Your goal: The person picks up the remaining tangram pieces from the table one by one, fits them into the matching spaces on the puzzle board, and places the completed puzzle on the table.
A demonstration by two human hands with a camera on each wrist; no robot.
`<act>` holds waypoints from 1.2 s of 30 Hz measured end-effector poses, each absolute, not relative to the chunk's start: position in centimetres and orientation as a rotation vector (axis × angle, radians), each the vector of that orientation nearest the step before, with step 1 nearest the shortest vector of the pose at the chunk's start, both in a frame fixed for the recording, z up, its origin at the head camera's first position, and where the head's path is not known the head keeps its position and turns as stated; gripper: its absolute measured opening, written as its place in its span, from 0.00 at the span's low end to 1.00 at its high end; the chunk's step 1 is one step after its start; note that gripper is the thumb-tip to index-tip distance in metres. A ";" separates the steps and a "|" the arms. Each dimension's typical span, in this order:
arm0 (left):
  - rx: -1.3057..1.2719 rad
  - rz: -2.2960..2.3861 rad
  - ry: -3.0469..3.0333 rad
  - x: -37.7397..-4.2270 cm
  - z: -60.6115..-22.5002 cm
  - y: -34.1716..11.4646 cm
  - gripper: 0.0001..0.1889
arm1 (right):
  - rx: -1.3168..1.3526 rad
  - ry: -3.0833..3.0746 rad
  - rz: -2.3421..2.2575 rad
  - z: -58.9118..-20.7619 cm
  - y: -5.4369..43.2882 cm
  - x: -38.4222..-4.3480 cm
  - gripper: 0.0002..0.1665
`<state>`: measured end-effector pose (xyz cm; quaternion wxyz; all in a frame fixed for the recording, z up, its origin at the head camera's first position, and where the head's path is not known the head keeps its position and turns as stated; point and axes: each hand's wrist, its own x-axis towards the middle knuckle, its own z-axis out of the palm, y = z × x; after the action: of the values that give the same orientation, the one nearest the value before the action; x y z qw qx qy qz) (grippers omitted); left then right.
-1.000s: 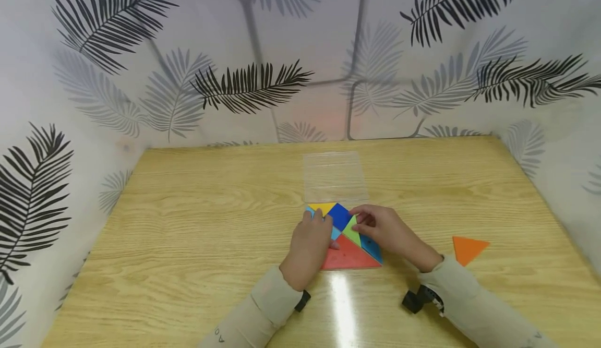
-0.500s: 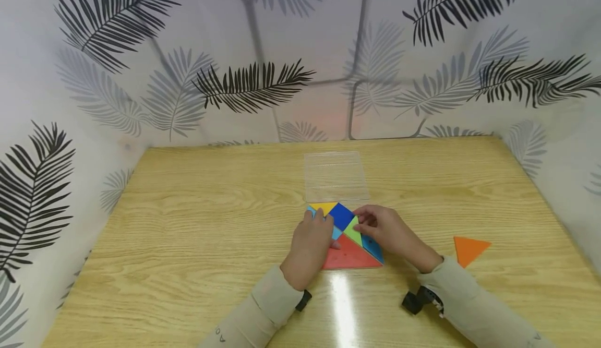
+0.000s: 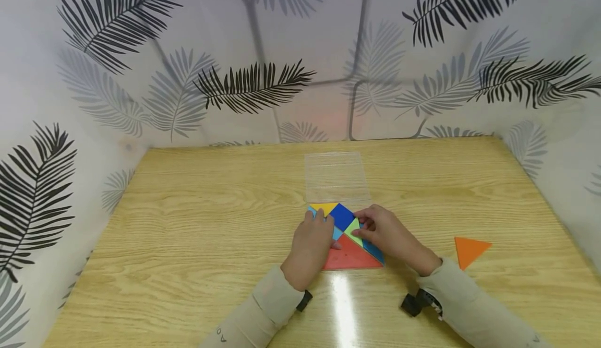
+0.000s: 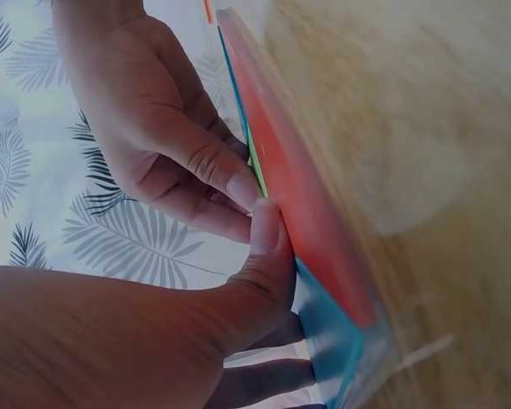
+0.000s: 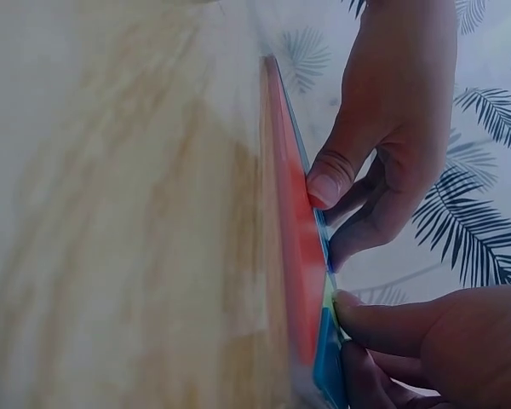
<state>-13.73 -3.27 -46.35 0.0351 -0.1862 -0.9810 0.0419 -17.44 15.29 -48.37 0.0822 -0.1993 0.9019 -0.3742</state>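
In the head view a tangram lies in a clear tray. Its pieces include a yellow triangle [image 3: 324,208], a dark blue square [image 3: 341,217], a light blue piece [image 3: 337,234], a red triangle [image 3: 351,254] and a darker blue piece [image 3: 374,252]. My left hand [image 3: 310,241] rests on the left side, fingertips on the light blue piece and thumb by the red triangle. My right hand [image 3: 387,233] pinches a light green triangle [image 3: 354,231] between thumb and fingers at the right side. Both thumbs come close together in the left wrist view, above the red triangle [image 4: 298,196].
An orange triangle [image 3: 471,251] lies apart on the wooden table [image 3: 211,223], near the right forearm. Behind the tangram is a clear plastic lid [image 3: 335,176]. Leaf-patterned cloth [image 3: 305,35] hangs along the back and sides.
The right hand's fingers shift slightly at the light green triangle, and more of the darker blue piece shows beside it. My left hand stays in place.
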 end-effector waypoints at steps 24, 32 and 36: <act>-0.554 0.186 -2.985 -13.5 -46.3 -3.1 0.26 | -0.619 2.747 -0.993 -48.1 15.0 -17.0 0.25; -0.557 0.211 -2.954 -13.5 -46.4 -3.1 0.25 | -0.623 2.702 -1.075 -48.3 15.1 -16.9 0.27; -0.561 0.183 -2.938 -13.6 -46.5 -3.1 0.25 | -0.640 2.696 -1.106 -48.4 15.2 -16.8 0.26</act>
<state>-13.58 -3.08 -46.53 0.0724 -0.1868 -0.9778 0.0608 -16.84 15.20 -48.39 0.0788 -0.2140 0.9008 -0.3695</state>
